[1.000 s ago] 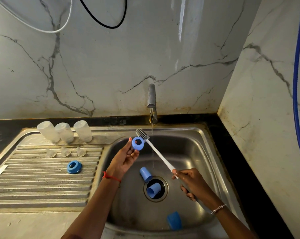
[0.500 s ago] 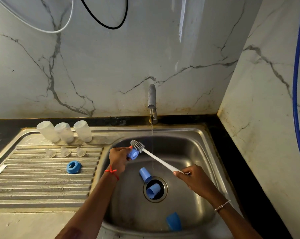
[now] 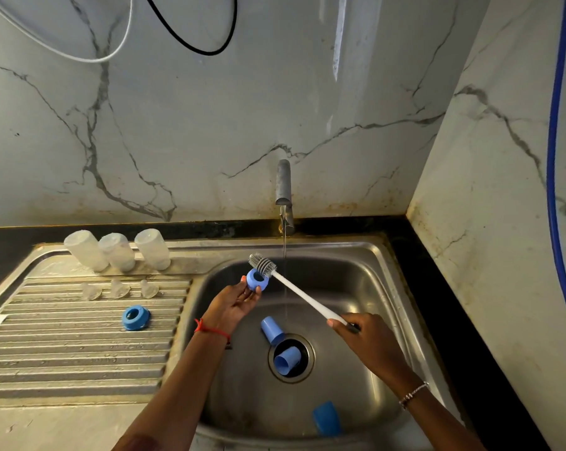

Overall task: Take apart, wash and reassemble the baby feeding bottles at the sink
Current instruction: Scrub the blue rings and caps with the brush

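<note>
A steel sink (image 3: 384, 260) is set into a dark counter (image 3: 433, 307) in a marble-clad corner, with a ribbed draining board (image 3: 63, 356) at its nine o'clock. Both forearms are reached in from six o'clock over the basin. The left hand (image 3: 233, 304) is raised palm-up towards the basin's eleven o'clock rim, and a blue screw ring (image 3: 255, 281) is pinched at its fingertips. The right hand (image 3: 363, 333) is held lower, at two o'clock of the drain, its fingers wrapped round the lower end of a white bottle brush (image 3: 303, 297). The handle is slanted up towards ten o'clock, and the grey bristle head is laid against the ring's upper edge.

A thin stream of water (image 3: 285, 252) is let fall from the tap (image 3: 283, 183) at twelve o'clock; whether the handle is struck cannot be told. Open steel is left between the right hand and the basin's three o'clock wall.

Three clear bottles (image 3: 117, 252) are stood upside down along the board's far edge. Blue caps are seen beside the drain (image 3: 272, 330), in it (image 3: 287, 361), and at the near wall (image 3: 326, 418). A second ring (image 3: 135, 318) and three clear teats (image 3: 119, 289) are laid on the ribs.
</note>
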